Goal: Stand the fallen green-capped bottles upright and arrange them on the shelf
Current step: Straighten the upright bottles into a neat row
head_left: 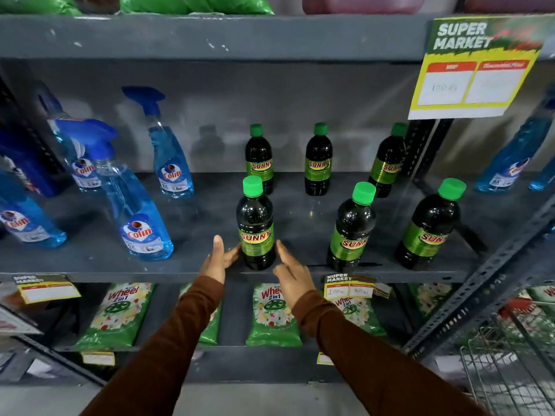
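Several dark bottles with green caps and green "SUNNY" labels stand upright on the grey shelf (300, 223), in a back row and a front row. The front-left bottle (256, 223) stands near the shelf's front edge, between my hands. My left hand (220, 259) touches its lower left side with straight fingers. My right hand (289, 273) is open just right of it, a small gap away. More upright bottles stand at the front middle (351, 229) and front right (431, 226). The back row starts with a bottle (259, 160) behind the front-left one.
Blue Colin spray bottles (136, 211) fill the shelf's left part. A yellow price sign (474, 70) hangs at the upper right. Green Wheel packets (271, 313) lie on the shelf below. A perforated metal upright (492, 265) and a wire trolley (510, 355) are at the right.
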The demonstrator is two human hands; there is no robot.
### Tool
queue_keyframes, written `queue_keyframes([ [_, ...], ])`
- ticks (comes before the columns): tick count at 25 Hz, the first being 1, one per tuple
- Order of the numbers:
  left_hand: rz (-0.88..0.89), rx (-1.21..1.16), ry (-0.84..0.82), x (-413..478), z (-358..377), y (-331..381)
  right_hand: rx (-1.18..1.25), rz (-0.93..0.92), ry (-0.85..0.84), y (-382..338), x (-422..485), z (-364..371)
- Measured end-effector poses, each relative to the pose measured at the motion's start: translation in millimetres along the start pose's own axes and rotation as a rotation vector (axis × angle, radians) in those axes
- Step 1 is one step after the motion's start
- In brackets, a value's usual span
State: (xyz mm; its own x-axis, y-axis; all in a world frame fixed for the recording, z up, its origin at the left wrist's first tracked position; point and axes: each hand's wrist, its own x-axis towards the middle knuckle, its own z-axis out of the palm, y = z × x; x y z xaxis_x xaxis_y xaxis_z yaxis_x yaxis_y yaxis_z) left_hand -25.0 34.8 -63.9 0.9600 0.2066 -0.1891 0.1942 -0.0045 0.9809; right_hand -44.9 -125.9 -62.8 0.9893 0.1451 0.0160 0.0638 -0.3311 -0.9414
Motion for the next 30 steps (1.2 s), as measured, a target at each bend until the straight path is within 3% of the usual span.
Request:
queue_keyframes([
  [3, 0.334, 0.21, 0.365, -25.4, 10.2, -22.9, 0.119, -0.08, 0.303, 6.3, -12.4, -14.1],
  [4, 0.426, 0.285, 0.373, -39.5, 20.1, -27.2, 0.173, -0.083, 0.384, 10.5, -15.2, -22.3],
  [8, 0.502, 0.323, 0.023, -56.4, 75.4, -28.3, 0.22, 0.003, 0.682, 23.2, -19.0, -61.3],
  [12, 0.124, -0.138, -0.172, -44.7, 134.5, 5.8, 0.362, 0.072, 0.886, 23.6, -19.7, -86.5],
  [15, -0.085, -0.321, -0.326, -45.4, 158.3, 25.6, 0.502, 0.048, 0.762, 18.6, -14.8, -95.3],
  [18, -0.11, -0.414, -0.357, -51.3, 166.6, 34.5, 0.434, 0.079, 0.626, 21.6, -13.7, -98.9],
  [27, -0.183, -0.431, -0.237, -41.9, 163.8, 39.6, 0.359, 0.088, 0.59, 22.5, -10.5, -100.3],
  [30, -0.104, -0.427, -0.053, -40.5, 169.5, 27.0, 0.387, 0.078, 0.639, 27.3, -12.3, -106.7],
])
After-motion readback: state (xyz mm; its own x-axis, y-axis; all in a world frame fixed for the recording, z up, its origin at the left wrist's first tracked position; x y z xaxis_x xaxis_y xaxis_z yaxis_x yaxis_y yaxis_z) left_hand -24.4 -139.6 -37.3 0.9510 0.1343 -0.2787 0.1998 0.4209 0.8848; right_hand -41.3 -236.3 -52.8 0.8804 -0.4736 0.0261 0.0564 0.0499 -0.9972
